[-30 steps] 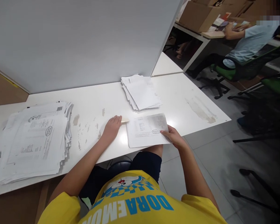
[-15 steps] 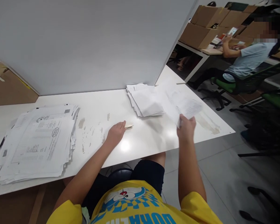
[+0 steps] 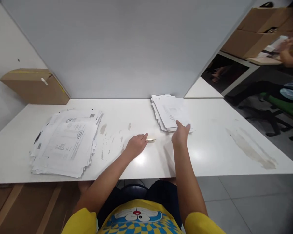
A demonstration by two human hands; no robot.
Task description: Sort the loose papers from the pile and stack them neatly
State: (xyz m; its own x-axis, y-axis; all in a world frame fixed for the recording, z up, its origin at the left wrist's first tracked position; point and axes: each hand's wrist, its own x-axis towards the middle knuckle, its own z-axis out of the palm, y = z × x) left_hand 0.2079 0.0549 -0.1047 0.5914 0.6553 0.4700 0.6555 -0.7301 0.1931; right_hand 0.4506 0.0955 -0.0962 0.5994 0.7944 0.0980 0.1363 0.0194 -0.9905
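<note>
My left hand [image 3: 135,146] rests knuckles up on the white table [image 3: 210,152], fingers curled round a small beige object [image 3: 151,140] that sticks out past the fingertips. My right hand [image 3: 181,132] reaches forward with its fingers stretched out over the near edge of a small stack of papers [image 3: 169,110]. The top sheet of that stack shows an oval stamp mark. A larger, untidy stack of printed papers [image 3: 65,143] lies to the left, apart from both hands.
A white partition [image 3: 124,48] stands along the back of the table. A cardboard box [image 3: 34,85] sits at the far left. At the right another person [image 3: 289,52] sits on a green chair at a desk with cardboard boxes [image 3: 256,35].
My right hand lifted the printed sheet from in front of me, carried it to the small stack and laid it on top. My left hand stayed put. The view has shifted left.
</note>
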